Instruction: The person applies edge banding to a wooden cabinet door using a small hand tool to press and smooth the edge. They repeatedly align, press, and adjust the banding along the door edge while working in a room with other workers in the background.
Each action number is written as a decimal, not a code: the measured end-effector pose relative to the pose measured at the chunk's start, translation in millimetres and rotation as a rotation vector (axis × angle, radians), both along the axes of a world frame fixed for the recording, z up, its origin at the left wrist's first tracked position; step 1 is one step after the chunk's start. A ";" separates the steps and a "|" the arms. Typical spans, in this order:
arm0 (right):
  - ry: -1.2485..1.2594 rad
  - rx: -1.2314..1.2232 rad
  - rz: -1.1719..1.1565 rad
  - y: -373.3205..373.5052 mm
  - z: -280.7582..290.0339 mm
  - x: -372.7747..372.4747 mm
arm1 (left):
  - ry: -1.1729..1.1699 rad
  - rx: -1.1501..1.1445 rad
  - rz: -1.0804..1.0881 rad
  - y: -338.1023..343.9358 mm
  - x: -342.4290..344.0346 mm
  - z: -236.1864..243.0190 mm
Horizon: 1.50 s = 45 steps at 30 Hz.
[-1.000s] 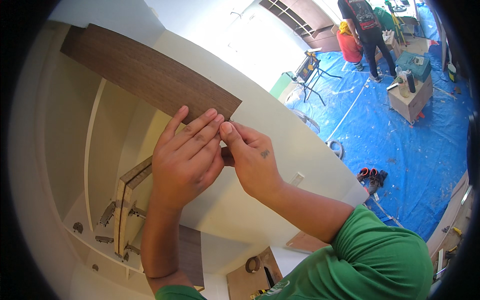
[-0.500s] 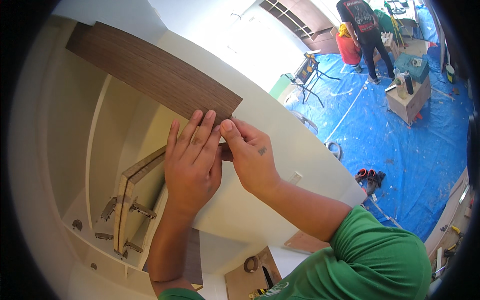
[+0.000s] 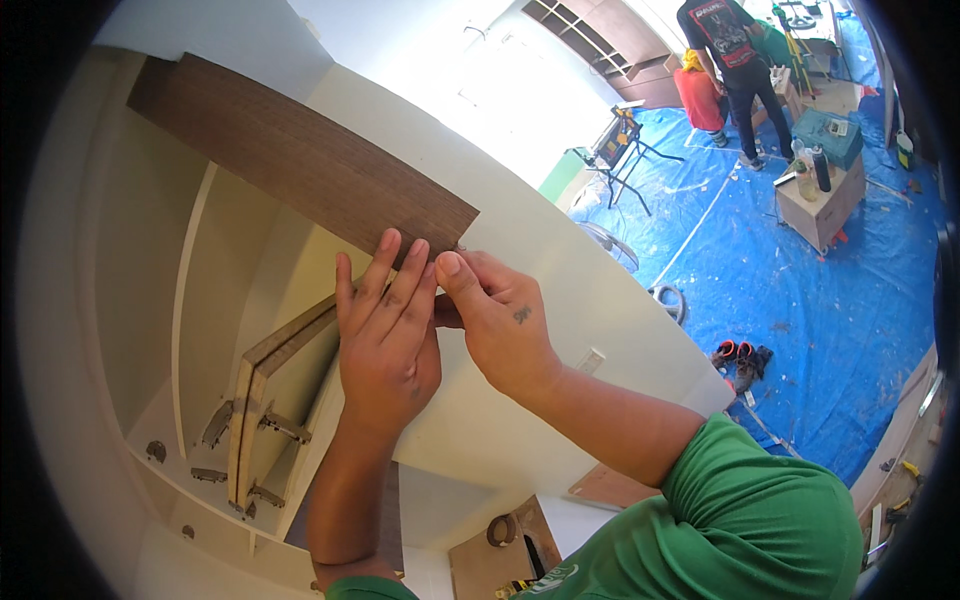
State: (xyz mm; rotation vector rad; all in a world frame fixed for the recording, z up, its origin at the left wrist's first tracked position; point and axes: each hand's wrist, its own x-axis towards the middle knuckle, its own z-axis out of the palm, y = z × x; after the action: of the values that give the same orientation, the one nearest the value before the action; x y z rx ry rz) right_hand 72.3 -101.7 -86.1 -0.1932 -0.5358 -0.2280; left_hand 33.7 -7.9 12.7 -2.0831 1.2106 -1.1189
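Note:
A long dark wood-grain panel (image 3: pixel 285 145) spans the top of an open white cabinet (image 3: pixel 130 280). My left hand (image 3: pixel 385 340) lies against the panel's lower edge near its right end, fingers extended and slightly apart. My right hand (image 3: pixel 495 325) is closed beside it just below the panel's right corner, thumb pressed toward the index finger; whatever it grips is hidden. Behind my left forearm, two layered boards (image 3: pixel 255 400) stand edge-on with metal hinges (image 3: pixel 285 425) attached.
A blue tarp (image 3: pixel 740 280) covers the floor at right, with shoes (image 3: pixel 745 365), a box (image 3: pixel 815 210) holding bottles and a teal case, and a folding stand (image 3: pixel 620 150). Two co-workers (image 3: pixel 740 80) are at back right. A tape roll (image 3: pixel 500 530) rests on a board below.
My left hand has shifted rightward with its forearm, its fingers now more upright. My right hand stays closed at the panel's corner, slightly lower in the view.

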 end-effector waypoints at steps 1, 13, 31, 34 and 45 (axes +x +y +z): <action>0.002 -0.004 0.001 -0.3 -0.5 0.5 | 0.005 -0.008 -0.007 -0.2 0.5 -0.2; 0.031 0.037 0.126 -6.4 1.0 7.1 | -0.045 0.040 0.049 -11.8 3.9 1.3; 0.032 0.045 0.071 -10.2 0.3 2.8 | -0.015 -0.016 0.024 -8.4 0.6 -4.0; 0.034 -0.016 0.038 -13.3 -1.1 5.6 | -0.031 -0.009 0.007 -8.6 3.1 -4.5; -0.020 -0.026 -0.007 -13.3 -1.9 5.9 | 0.018 -0.049 0.013 -9.3 -1.0 -5.8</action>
State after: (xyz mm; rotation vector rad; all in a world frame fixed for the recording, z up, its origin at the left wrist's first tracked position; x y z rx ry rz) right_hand 78.3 -115.0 -88.1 -0.2184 -0.5583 -0.2305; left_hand 32.8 -17.1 6.9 -2.1386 1.1875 -1.1378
